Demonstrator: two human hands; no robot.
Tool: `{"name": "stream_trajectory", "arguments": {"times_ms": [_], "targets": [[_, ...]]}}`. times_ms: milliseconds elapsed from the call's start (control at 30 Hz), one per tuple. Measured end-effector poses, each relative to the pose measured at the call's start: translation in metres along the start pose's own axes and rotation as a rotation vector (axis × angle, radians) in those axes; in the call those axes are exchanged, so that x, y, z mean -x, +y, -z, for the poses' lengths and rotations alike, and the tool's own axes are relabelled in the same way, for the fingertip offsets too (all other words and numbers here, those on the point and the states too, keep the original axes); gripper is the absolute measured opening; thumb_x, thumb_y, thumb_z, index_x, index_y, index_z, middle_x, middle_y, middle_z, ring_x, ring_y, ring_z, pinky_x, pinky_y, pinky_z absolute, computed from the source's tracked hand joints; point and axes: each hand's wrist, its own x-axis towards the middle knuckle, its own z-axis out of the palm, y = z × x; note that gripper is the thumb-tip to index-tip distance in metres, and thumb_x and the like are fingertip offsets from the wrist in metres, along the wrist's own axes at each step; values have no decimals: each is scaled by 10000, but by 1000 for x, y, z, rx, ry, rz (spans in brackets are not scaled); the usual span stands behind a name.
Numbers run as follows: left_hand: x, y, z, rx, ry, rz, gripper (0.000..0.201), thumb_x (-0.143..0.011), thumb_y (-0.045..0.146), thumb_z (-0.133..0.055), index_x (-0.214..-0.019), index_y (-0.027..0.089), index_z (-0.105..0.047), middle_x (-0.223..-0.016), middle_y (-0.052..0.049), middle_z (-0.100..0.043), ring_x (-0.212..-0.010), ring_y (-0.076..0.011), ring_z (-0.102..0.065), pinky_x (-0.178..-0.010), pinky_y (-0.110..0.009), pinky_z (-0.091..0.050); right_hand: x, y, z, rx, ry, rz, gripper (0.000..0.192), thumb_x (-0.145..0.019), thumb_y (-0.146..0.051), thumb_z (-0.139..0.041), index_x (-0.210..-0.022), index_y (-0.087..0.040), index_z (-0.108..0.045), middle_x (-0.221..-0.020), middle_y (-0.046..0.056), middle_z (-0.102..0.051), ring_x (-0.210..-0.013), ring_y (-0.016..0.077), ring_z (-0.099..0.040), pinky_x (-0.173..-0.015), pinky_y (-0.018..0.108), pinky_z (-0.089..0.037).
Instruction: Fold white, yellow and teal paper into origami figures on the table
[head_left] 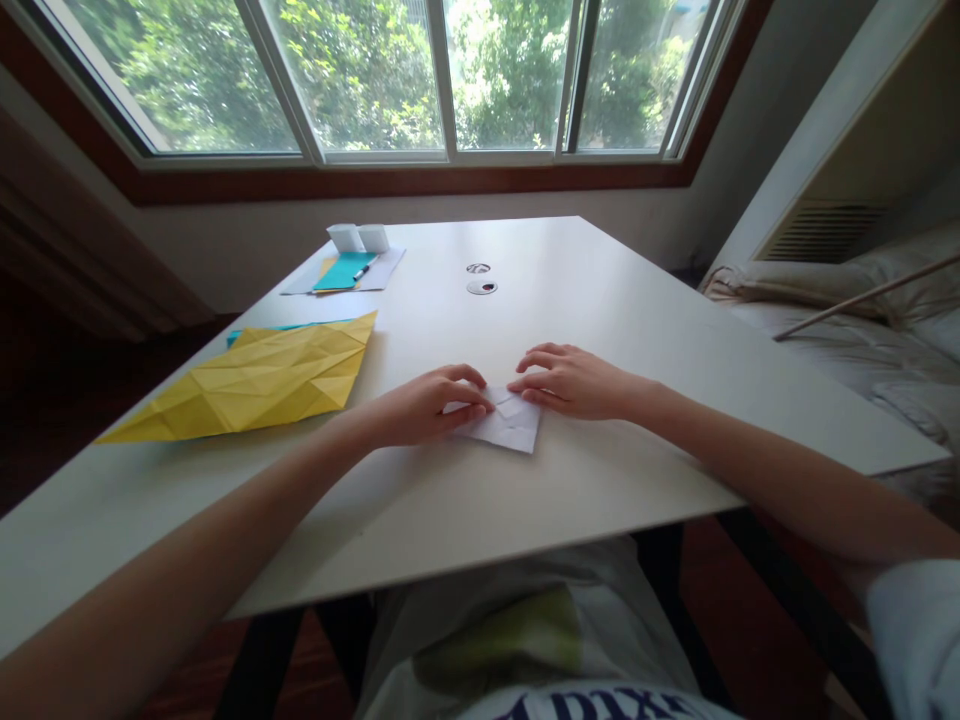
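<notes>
A person is sitting at a white surface (600,300) and both hands are pressing down on a small piece of white paper (510,425). The paper is lying flat near the front edge of the surface, right in front of the person. It is already folded, and little creases are showing on top.

The left hand (424,405) is resting on the left side of the paper. Its fingers are curling in and the fingertips are touching the paper. The right hand (574,382) is lying on the top right part of the paper, with its fingers stretched a little and pressing down flat. Neither hand is gripping the paper; both are just pushing on it. The two hands are sitting very close, and their fingertips are almost meeting over the paper.

To the left, a big yellow sheet (259,380) full of fold lines is lying on the surface, well apart from the hands. A blue sheet is peeking out from under it. Far back, a teal sheet (343,271) is lying with a pen (361,271) on it, and a small white folded box (358,237) is standing just behind. Two round holes (481,286) are showing in the middle of the surface. A bed (862,320) is sitting off to the right.
</notes>
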Motion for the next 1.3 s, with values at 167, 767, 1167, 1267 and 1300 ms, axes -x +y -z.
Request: {"name": "stream_trajectory", "arguments": {"times_ms": [167,767,1167,1267,1300], "targets": [[0,11,-2,31,-35,-34,318,-917,322,-410,-1128,261,-639,-1067,-80,-569,-861,-148,-594,-791,-254,-465,2,0,-2,-14,6,-15,368,-908,-386,-393,-1211,-296,-582,-1056,121,-581,-1025,256,-516,-896,435,-402],[0,28,-12,-23,-88,-118,354,-906,257,-445,-1232,347,-545,-1261,-69,-447,-1090,-194,-513,-978,-336,-379,-4,11,-13,-157,119,-164,387,-816,-373,-571,-1181,-246,-549,-1211,82,-568,-1095,253,-521,-917,425,-414],[1,25,-19,-325,-68,-55,418,-945,357,-312,-1353,295,-382,-1371,-110,-408,-1226,-280,-414,-993,-438,-340,3,26,-5,-175,-46,-349,563,-785,-550,-536,-1212,-182,-548,-1184,136,-568,-1081,295,-507,-903,434,-414],[1,29,-18,-337,-58,-50,417,-941,359,-316,-1346,291,-389,-1275,-123,-465,-1121,-272,-493,-949,-435,-379,2,26,-5,-192,-78,-383,528,-776,-541,-553,-1168,-188,-578,-1161,135,-564,-1072,288,-507,-902,417,-414],[2,31,-18,-346,-62,-44,420,-941,359,-312,-1348,286,-386,-1251,-125,-476,-1103,-273,-502,-938,-437,-387,2,26,-5,-202,-78,-393,511,-771,-530,-564,-1152,-189,-582,-1148,133,-565,-1066,284,-507,-897,413,-414]]}}
